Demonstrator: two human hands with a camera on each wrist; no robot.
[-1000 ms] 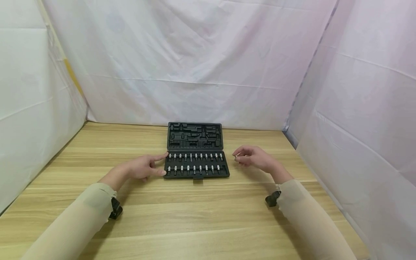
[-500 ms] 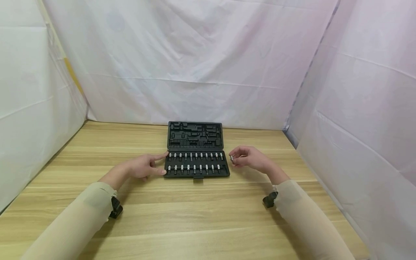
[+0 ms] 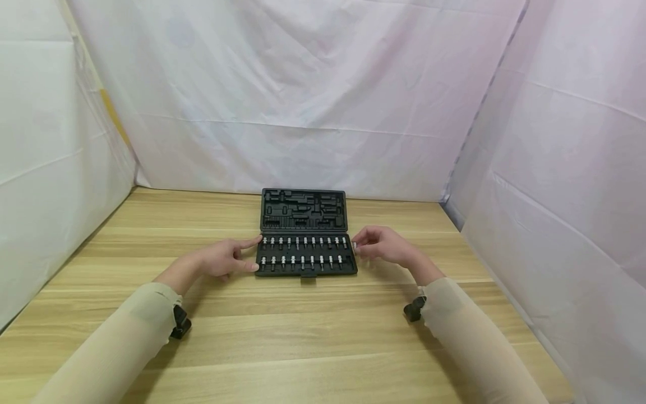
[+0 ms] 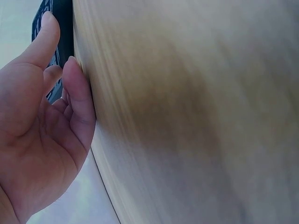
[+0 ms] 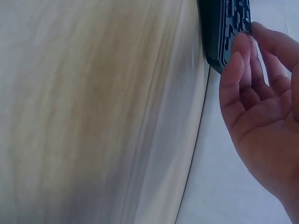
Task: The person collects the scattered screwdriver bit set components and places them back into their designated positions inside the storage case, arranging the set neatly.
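A black bit-socket case (image 3: 298,251) lies unfolded on the wooden table, its base holding two rows of silver bit sockets (image 3: 303,261). At its left end, the thumb and index finger of my left hand (image 3: 219,259) touch the case's edge, spread apart. My right hand (image 3: 387,247) is at the right end of the case and pinches a small silver bit socket (image 3: 355,245) between thumb and fingers. In the right wrist view, the fingertips of the right hand (image 5: 261,102) are beside the case (image 5: 212,32); the socket is hidden there.
Behind the base the case's lid (image 3: 304,210) stands tilted up, with moulded recesses inside. A front latch (image 3: 308,279) sticks out toward the near side. White sheets (image 3: 292,101) hang behind and on both sides of the table (image 3: 303,336).
My right hand has moved left with the bit socket, from beside the case to its right edge. The left hand stays at the left end.
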